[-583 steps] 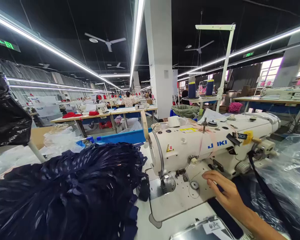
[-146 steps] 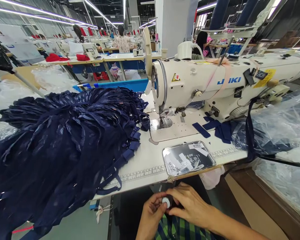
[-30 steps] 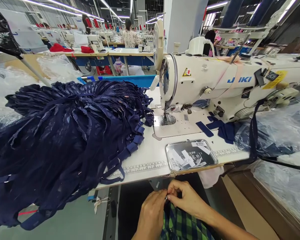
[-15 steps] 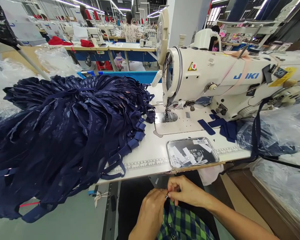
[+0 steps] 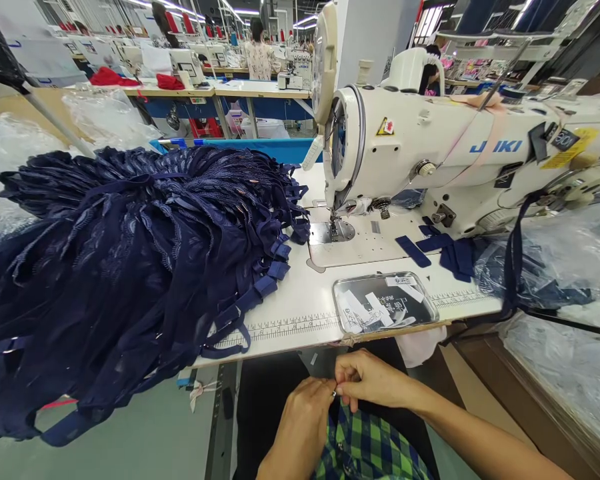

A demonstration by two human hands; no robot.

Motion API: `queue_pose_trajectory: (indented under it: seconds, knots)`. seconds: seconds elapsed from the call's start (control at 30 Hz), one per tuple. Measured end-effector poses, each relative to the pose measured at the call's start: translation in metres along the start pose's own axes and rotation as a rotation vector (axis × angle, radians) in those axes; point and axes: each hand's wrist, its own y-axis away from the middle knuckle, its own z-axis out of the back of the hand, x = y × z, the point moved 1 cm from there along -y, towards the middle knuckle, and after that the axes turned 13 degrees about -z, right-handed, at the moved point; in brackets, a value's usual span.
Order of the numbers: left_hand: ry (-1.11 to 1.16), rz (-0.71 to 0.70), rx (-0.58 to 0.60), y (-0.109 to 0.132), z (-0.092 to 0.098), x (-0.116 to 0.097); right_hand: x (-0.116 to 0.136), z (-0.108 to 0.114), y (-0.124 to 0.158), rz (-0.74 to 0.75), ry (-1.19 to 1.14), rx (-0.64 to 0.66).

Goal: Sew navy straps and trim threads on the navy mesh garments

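My left hand (image 5: 300, 410) and my right hand (image 5: 367, 380) meet above my lap, just below the table's front edge. Both are closed, with fingertips pinched together and touching. A small shiny metallic spot (image 5: 334, 393) shows where they meet; whether it is a ring or something held is unclear. Right under the hands is a green and navy checked garment (image 5: 370, 443). Ahead of them stands a white sewing machine (image 5: 400, 143), its needle over the metal plate. Left of it, a big heap of navy fabric pieces with straps (image 5: 155, 260) covers the tabletop.
A shallow tray (image 5: 337, 303) with white labels sits at the table's front edge, beside a printed ruler (image 5: 285, 328). Navy fabric strips (image 5: 455, 257) lie right of the needle area. Plastic bags (image 5: 565, 373) and a cardboard box (image 5: 495, 387) stand at the right. Another person (image 5: 257, 57) is further back.
My view has shifted slightly. Both hands stay pinched together in the same spot, and the fabric heap and machine are as before.
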Motion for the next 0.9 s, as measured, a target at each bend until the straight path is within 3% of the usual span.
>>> queue_pose_trajectory:
  seconds: [0.13,0.23,0.4,0.53,0.7,0.9]
  knots:
    - [0.250,0.144,-0.045,0.003,0.000,0.001,0.002,0.003,0.001,0.048,-0.027,-0.067]
    - [0.602,0.299,-0.121,0.005,0.000,0.003,0.001,0.002,0.002,0.110,-0.081,-0.113]
    - [1.215,0.403,-0.287,0.004,0.001,0.004,-0.007,-0.007,0.005,0.154,-0.179,0.124]
    - [1.279,0.462,-0.341,0.008,0.002,0.011,-0.016,-0.004,0.007,0.123,-0.182,0.184]
    - [1.261,0.466,-0.323,0.015,-0.003,0.018,-0.018,0.004,0.012,0.142,-0.199,0.056]
    - [1.492,0.557,-0.317,0.014,-0.013,0.023,-0.006,-0.004,0.016,0.215,-0.200,0.001]
